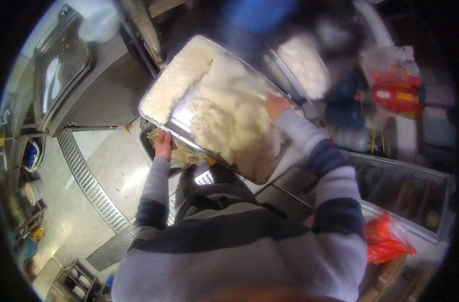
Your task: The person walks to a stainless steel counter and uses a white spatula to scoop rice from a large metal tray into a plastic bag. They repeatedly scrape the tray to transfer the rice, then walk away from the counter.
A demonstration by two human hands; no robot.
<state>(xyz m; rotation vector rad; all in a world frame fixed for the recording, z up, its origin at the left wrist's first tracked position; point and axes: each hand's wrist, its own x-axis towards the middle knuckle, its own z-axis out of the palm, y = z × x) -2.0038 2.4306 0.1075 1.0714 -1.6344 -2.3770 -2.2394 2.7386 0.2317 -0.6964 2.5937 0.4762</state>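
Observation:
A large rectangular metal tray [183, 115] in front of me holds white cooked rice [229, 109]. The rice lies in a flat slab at the far left end and in a loose, clumped heap across the rest. Between the two, a strip of bare shiny metal shows. My left hand [164, 146] grips the near rim, its fingers curled around the edge. On the opposite side, my right hand [278, 106] is at the far rim beside the rice; blur hides how its fingers sit. Steam or blur softens the heap's middle.
Under the tray's near edge stands a black bin [143, 143] with food scraps. A second container of white food [305, 66] sits beyond my right hand. Metal drain grating [97, 192] crosses the floor at left. A red plastic bag [386, 241] lies at right, near a glass-topped case [399, 188].

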